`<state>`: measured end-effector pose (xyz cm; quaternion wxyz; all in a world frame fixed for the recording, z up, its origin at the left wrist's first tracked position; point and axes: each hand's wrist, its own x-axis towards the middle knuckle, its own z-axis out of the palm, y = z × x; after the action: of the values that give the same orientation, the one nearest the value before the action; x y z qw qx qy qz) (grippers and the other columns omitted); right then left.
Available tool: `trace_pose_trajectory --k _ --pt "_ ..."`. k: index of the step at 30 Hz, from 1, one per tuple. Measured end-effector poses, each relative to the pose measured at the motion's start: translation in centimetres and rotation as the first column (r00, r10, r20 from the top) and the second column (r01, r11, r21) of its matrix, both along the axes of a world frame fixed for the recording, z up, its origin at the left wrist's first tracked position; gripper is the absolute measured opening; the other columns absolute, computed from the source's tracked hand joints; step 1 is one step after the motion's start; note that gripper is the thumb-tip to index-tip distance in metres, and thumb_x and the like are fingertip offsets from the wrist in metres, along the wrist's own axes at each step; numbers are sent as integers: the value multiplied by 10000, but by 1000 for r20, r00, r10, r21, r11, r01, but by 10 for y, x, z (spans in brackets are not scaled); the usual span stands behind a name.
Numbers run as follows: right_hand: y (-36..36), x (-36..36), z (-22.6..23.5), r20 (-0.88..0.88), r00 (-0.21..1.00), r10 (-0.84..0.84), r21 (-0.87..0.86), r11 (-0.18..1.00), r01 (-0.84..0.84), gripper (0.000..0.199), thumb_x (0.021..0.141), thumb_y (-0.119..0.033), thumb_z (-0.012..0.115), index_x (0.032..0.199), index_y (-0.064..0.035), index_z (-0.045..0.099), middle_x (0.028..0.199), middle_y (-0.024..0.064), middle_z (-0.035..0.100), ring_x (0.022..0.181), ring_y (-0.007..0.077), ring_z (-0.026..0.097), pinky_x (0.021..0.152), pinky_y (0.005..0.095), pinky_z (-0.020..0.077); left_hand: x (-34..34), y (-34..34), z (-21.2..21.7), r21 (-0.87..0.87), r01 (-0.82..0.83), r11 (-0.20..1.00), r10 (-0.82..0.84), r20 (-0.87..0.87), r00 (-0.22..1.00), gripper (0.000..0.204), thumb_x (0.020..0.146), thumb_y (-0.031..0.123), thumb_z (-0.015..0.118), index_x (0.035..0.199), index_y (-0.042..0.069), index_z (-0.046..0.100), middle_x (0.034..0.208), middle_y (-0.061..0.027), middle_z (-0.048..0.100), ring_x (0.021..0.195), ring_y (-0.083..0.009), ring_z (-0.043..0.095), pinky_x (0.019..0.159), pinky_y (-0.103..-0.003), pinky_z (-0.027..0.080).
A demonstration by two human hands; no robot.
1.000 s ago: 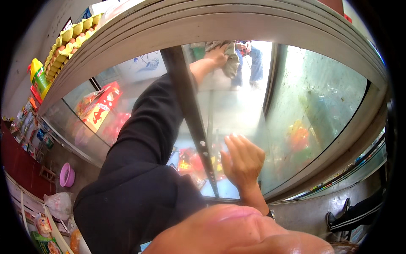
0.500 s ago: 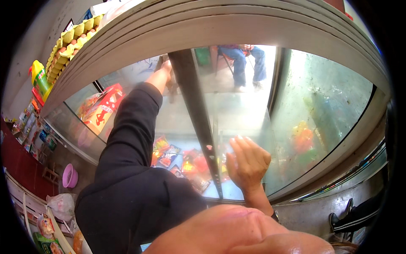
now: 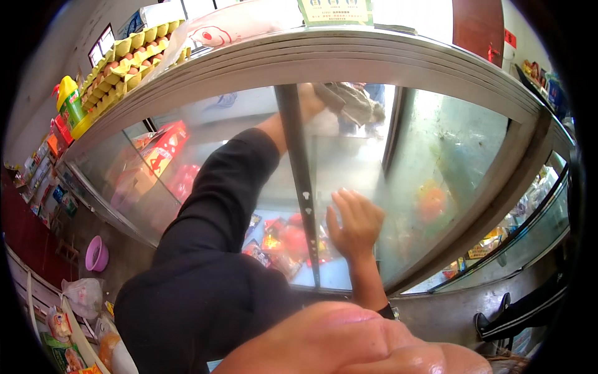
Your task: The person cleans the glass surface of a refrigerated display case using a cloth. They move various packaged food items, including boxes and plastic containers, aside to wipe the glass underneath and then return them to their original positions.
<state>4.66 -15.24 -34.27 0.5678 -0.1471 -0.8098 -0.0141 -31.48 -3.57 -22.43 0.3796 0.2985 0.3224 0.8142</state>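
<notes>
I lean over a chest freezer with curved sliding glass lids (image 3: 436,156). My left hand (image 3: 308,103), at the end of a black sleeve, reaches to the far side of the glass and grips a crumpled grey cloth (image 3: 352,100) pressed to the lid. My right hand (image 3: 355,224) lies flat on the near glass with its fingers together, holding nothing, just right of the dark metal lid frame (image 3: 302,187). Red and orange packets (image 3: 283,243) show through the glass below it.
Yellow egg trays (image 3: 134,53) and a green-and-yellow bottle (image 3: 70,103) stand at the freezer's far left. A pink bowl (image 3: 94,254) and plastic bags (image 3: 81,296) lie on the floor at left. Another person's dark shoe (image 3: 492,315) is at lower right.
My left hand with the cloth swept left across the far glass, then came back right to the lid frame. My right hand stayed pressed on the near glass.
</notes>
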Motion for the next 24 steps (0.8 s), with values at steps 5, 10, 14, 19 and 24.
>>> trace_pose_trajectory --k 5,10,14,19,24 --pt "3 -1 -5 10 1000 14 -44 999 -13 230 801 -243 664 997 -122 655 1030 -3 651 999 167 599 827 328 379 55 -84 43 266 8 964 -7 -6 1000 379 926 299 442 1234 93 524 1220 -161 560 1163 -336 497 1040 -476 362" --pt "4 4 1 20 1000 4 -54 999 -3 215 806 -257 666 977 -127 659 1042 -13 645 1016 163 580 841 340 383 108 -185 59 350 -321 880 310 86 947 418 977 363 344 1234 84 520 1237 -133 561 1171 -335 502 1041 -511 359" --pt "-2 2 1 31 999 32 -60 998 -30 212 819 -275 664 967 -125 684 1032 -10 665 1013 159 588 846 336 388 138 -253 33 280 -542 792 536 107 838 418 972 409 375 1203 93 522 1210 -95 558 1093 -293 535 964 -480 423" --pt "-4 5 2 50 998 33 -35 999 -31 210 837 -283 654 967 -126 702 1036 -6 685 1010 150 599 841 332 397 142 -297 -7 130 -585 800 593 -27 805 327 938 272 505 1215 99 517 1103 -53 581 1002 -209 558 867 -376 477" --pt "3 8 1 63 998 20 -27 999 -18 202 836 -288 656 967 -143 705 1026 -22 689 1000 140 601 835 324 396 163 -290 -12 -229 -667 709 132 -886 444 671 894 398 605 1435 81 367 1370 -153 478 1245 -281 459 1006 -372 378"
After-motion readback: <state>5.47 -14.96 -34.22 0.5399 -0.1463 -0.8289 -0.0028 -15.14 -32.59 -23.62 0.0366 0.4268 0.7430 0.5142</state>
